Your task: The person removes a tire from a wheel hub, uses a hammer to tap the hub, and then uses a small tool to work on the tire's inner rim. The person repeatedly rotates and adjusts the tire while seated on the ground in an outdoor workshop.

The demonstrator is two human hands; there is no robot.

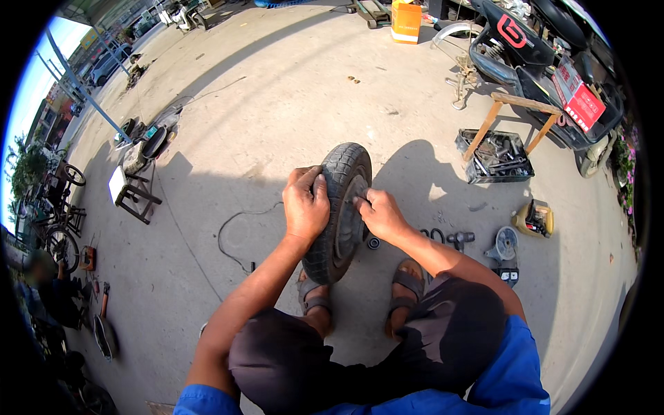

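A small wheel with a black rubber tyre (326, 238) and a grey metal rim (350, 220) stands upright between my feet, tilted slightly. My left hand (305, 209) grips the tyre from its left side, with the thumb near the tread. On the other side, my right hand (381, 213) is closed in a pinch against the rim near the hub. Whatever its fingertips hold is too small to make out. A black ring (373, 243) lies on the ground just below my right wrist. Left of the wheel, a thin dark cable (220, 235) curls over the concrete.
To the right are a power tool (460, 238), a grey round part (506, 242), a cut-open yellow container (536, 218) and a crate of tools (495, 155). A scooter (526, 55) is parked beyond. A small stool (130, 190) stands left. Someone (52, 290) sits at the far left.
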